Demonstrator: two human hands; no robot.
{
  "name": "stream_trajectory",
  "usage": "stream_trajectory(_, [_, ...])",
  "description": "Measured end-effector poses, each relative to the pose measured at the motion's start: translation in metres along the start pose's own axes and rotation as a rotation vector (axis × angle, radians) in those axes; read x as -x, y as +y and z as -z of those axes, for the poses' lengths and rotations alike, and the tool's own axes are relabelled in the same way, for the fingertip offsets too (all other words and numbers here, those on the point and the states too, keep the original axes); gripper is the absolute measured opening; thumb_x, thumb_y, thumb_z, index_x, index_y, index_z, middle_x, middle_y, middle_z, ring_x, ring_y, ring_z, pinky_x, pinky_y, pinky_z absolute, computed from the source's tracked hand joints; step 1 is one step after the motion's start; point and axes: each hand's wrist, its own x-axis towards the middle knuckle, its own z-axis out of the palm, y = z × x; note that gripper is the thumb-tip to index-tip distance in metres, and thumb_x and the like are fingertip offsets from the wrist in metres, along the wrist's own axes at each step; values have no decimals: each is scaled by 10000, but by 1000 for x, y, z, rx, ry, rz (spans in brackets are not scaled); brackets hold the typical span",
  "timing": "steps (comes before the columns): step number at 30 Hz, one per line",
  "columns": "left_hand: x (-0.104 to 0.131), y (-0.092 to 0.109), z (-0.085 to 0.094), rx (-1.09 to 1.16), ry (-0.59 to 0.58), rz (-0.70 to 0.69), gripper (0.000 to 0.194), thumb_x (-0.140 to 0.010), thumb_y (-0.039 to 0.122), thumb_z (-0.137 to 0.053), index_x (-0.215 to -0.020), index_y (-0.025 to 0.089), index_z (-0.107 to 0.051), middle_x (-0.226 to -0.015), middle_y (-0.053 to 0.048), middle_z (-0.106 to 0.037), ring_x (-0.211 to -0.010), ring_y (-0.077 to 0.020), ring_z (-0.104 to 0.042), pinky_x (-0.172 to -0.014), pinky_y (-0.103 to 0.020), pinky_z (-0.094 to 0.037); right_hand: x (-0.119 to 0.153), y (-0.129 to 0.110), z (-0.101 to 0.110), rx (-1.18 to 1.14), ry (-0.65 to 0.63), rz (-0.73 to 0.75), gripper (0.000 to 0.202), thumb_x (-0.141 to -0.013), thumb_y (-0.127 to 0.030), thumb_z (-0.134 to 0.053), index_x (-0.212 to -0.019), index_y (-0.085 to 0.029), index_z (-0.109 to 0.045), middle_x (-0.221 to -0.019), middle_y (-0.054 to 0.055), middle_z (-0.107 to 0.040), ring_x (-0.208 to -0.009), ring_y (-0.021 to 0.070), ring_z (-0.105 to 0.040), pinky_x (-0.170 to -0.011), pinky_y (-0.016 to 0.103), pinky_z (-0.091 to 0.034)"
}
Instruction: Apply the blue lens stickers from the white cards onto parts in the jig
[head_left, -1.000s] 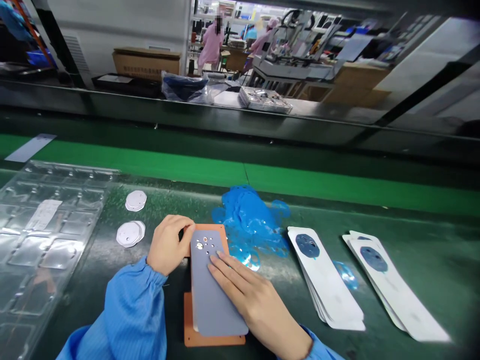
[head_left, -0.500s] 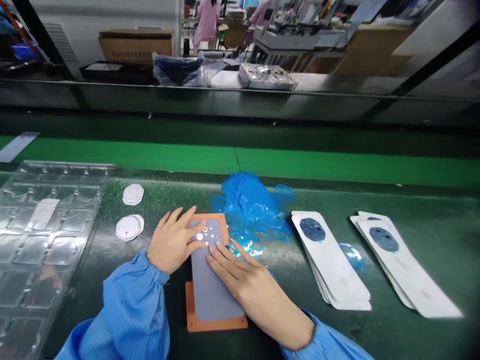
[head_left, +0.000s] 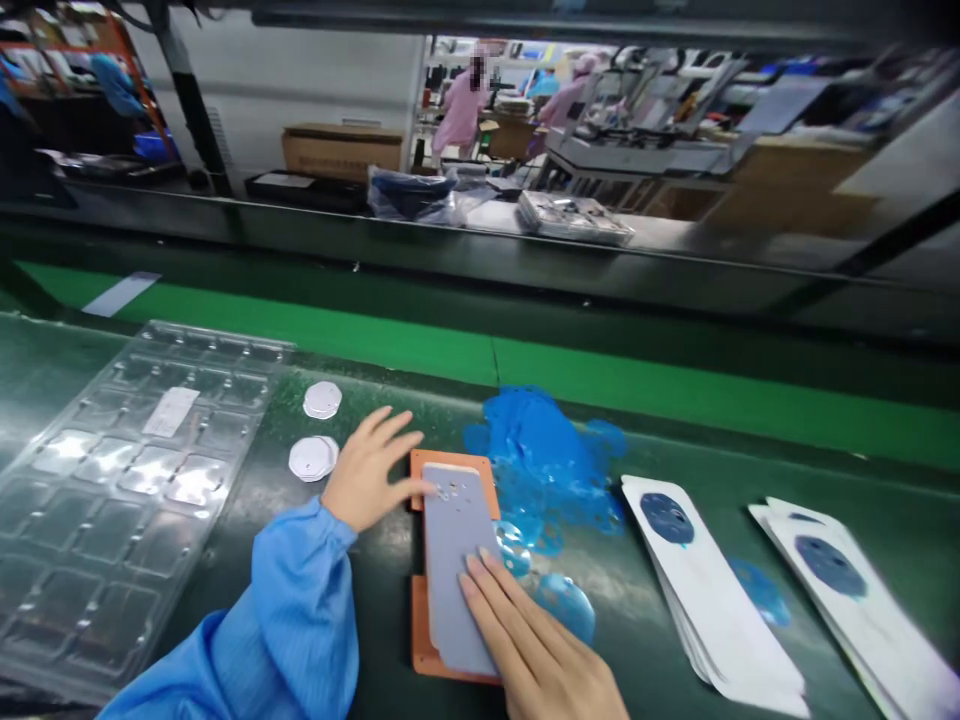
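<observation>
I log one thin grey rounded-rectangular panel (head_left: pixel 454 560) on an orange plate (head_left: pixel 424 662), partly under my flat, ungrasping right hand (head_left: pixel 536 645), left hand (head_left: pixel 371 475) splayed, empty; step seemingly steadying, next calling for even pressure.

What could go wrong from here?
The grey panel might slip on the orange plate if the right hand, lying on it, presses unevenly. The left hand could knock the nearby white discs. Loose blue film beside the plate might cling to the right hand.
</observation>
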Motion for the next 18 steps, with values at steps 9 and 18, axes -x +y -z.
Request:
stream_trajectory(9, [-13, -83, 39, -256, 209, 697, 540, -776, 492, -735, -1172, 135, -648, -1182, -161, -588, -1132, -352, -519, -953, -457, -441, -103, 100, 5, -20, 395, -76, 590, -940, -24, -314, -1492, -204, -420, -1438, 73, -512, -1346, 274, -461, -1100, 454, -468])
stream_trajectory(18, [-18, -82, 36, -149, 266, 685, 395, -734, 275, -780, -1080, 218, -600, -1128, -85, -611, -1115, -293, -509, -891, -391, -421, -115, 125, -53, 37, 233, -172, 344, -1010, -223, -426, -1286, -108, -595, -1352, 157, -581, -1307, 310, -503, -966, 477, -570])
